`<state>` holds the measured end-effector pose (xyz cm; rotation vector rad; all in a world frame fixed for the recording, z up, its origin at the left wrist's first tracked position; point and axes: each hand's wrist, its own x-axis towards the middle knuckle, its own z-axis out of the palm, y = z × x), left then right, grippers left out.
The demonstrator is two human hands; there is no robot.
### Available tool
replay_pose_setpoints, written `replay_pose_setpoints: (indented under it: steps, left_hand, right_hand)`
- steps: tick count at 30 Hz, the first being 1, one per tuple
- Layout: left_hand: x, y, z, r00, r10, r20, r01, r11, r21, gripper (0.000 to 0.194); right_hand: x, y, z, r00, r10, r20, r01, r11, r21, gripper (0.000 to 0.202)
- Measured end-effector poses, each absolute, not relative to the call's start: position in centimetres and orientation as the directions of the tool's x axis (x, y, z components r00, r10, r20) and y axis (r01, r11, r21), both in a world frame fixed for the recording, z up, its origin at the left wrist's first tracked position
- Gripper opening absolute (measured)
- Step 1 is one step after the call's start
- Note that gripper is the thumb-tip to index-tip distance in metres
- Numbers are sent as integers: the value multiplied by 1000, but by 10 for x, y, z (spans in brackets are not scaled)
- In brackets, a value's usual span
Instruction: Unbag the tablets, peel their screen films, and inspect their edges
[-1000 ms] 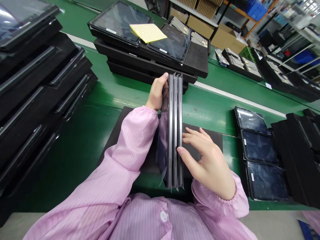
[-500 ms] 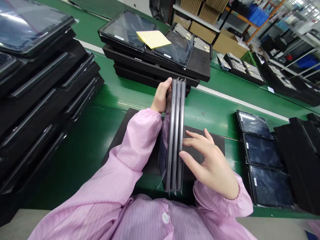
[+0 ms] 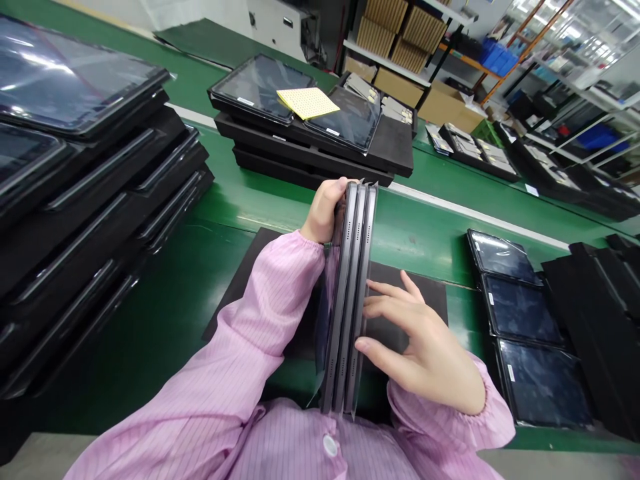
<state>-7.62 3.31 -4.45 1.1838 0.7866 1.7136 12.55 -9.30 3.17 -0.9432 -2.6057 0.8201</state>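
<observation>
Three tablets (image 3: 349, 293) stand on edge, pressed together side by side, with clear film sticking out at their ends. My left hand (image 3: 324, 210) grips them at the far end, fingers wrapped round the top corner. Against the right-hand tablet's back rest the fingertips of my right hand (image 3: 417, 343); its fingers are spread and it grips nothing. Beneath the tablets lies a flat black foam board (image 3: 425, 293) on the green bench, partly hidden by my arms and the tablets.
Tall stacks of black foam trays (image 3: 115, 220) with tablets rise at the left. Behind, a tray stack (image 3: 310, 150) carries two tablets and a yellow dotted sheet (image 3: 307, 103). Several film-covered tablets (image 3: 523, 313) lie at the right, beside more black trays (image 3: 590, 333).
The view has tilted up slightly, so things sit lower in the picture. The tablets' near end has come closer to my body. Both hands keep nearly the same pose.
</observation>
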Motion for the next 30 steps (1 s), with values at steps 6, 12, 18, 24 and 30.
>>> replay_pose_setpoints:
  steps: [6,12,18,24,30]
  left_hand:
    - [-71,19,-27,-85,873,480,-222,-487,845,67]
    - [-70,14,-21,-59,866,496,-200,-497,844,66]
    - [-68,13,-21,-67,870,489,-194,-492,848,66]
    - [-68,11,-19,-44,867,497,-182,-496,849,68]
    - [-66,9,-19,-45,866,498,-187,-497,848,68]
  right_hand:
    - [128,-94,31,-768,640,-29,514,588,-624,14]
    - [131,-94,31,-779,625,-44,509,590,-627,16]
    - [131,-95,31,-781,622,-52,511,589,-626,20]
    - [130,-98,31,-761,647,-42,522,572,-632,25]
    - [124,-100,29,-739,674,0,533,585,-611,27]
